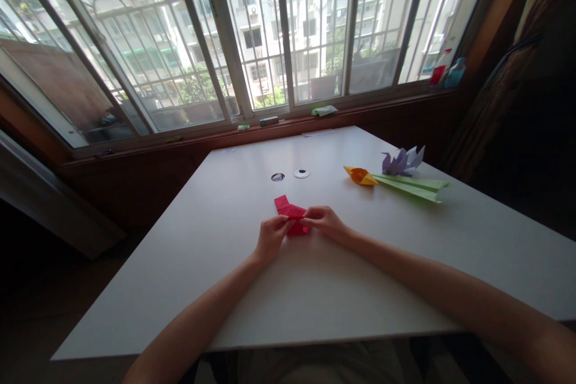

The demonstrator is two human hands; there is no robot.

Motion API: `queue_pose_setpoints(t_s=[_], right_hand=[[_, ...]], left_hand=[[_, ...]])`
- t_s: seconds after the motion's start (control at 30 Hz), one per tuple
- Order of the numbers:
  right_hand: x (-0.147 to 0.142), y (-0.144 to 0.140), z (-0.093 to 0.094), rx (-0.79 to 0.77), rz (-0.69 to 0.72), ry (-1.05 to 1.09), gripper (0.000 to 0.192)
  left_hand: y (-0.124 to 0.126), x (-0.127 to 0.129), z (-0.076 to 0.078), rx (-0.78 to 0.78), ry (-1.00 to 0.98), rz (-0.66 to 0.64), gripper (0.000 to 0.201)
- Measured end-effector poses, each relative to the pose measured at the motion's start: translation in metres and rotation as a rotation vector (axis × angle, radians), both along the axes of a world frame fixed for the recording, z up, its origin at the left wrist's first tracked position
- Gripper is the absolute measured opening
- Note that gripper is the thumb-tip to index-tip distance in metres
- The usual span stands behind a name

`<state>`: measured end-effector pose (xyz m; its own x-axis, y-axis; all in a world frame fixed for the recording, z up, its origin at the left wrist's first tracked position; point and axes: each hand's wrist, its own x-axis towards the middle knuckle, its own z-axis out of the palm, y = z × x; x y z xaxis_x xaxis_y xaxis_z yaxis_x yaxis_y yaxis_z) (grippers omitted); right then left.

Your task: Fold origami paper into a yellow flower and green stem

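A piece of red origami paper [288, 207], partly folded, lies on the white table between my hands. One flap of it points away to the upper left. My left hand [271, 234] pinches its left side between thumb and fingers. From the right, my right hand [326, 222] pinches the same paper, its fingertips close to those of the left. The fingers cover part of the folds, so the exact shape there is hidden.
Beyond the paper lie two small round discs [301, 174] on the white table [189, 288]. To the right are a yellow folded paper boat [360, 176], a purple paper flower [400, 162] and a light green paper stem [414, 186]. Small items and bottles [455, 74] stand along the windowsill.
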<state>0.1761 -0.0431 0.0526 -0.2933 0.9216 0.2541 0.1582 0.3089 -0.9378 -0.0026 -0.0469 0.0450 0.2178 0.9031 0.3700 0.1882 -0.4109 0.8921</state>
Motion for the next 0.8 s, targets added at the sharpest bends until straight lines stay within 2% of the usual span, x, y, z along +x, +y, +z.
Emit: queue_pose_setpoints(t_s=[0.23,0.5,0.63,0.8], right_hand=[[-0.0006,-0.0005,0.0003,0.008,0.013,0.001,0.025],[0.0001,-0.0001,0.0000,0.033,0.014,-0.006,0.025],[-0.0004,-0.0010,0.0020,0.038,0.000,-0.007,0.027],[0.0015,-0.0026,0.0059,0.021,-0.004,0.064,0.037]], left_hand=[[-0.0003,0.0006,0.0013,-0.021,0.005,0.015,0.027],[-0.0003,-0.0001,0.0021,-0.008,0.022,-0.059,0.022],[0.0022,-0.0006,0.0001,-0.059,-0.038,-0.073,0.022],[0.0055,-0.0022,0.0015,-0.163,-0.165,-0.026,0.025]])
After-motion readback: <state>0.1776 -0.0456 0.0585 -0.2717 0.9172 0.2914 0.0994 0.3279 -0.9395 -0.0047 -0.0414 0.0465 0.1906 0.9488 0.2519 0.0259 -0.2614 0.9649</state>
